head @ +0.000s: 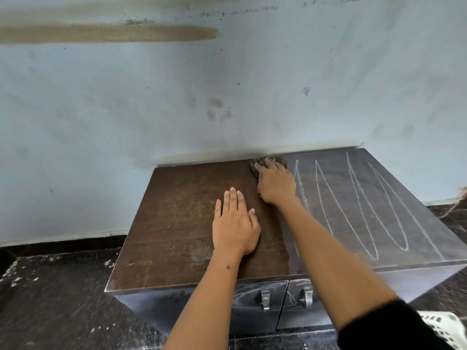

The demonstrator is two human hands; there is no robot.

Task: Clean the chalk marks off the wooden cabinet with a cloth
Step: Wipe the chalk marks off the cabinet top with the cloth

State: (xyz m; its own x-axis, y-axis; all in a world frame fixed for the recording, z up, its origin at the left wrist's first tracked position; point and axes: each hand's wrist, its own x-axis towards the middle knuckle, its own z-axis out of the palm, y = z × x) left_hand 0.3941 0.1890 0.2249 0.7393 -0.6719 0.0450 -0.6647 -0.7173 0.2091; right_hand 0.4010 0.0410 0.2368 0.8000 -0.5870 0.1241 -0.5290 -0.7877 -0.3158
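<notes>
**Wiping under way: left half of the top clean, right half still chalked**

The right hand (275,184) presses a grey cloth (255,164) flat against the back edge of the wooden cabinet (177,223), close to the wall (151,109). Its fingers (271,166) lie spread over the cloth, pushing down on it rather than curling round it. The left hand (235,223) rests palm-down on the top with fingers straight and close together, apparently steadying the body.

The step in hand looks like the wiping of the top. The surface to the left of the cloth shows bare brown wood, while long looping chalk marks (366,205) cover the right half, starting just beside the right hand. Fainter chalk scribbles also show on the cabinet doors (252,299) around the two metal handles (265,299).

The next move probably calls for drawing the cloth towards the front edge and then shifting rightward, stroke by stroke, with firm pressure so the chalk lifts instead of smearing. The doors would come after.

A white basket (444,327) sits on the floor at lower right; its contents cannot be seen.
</notes>
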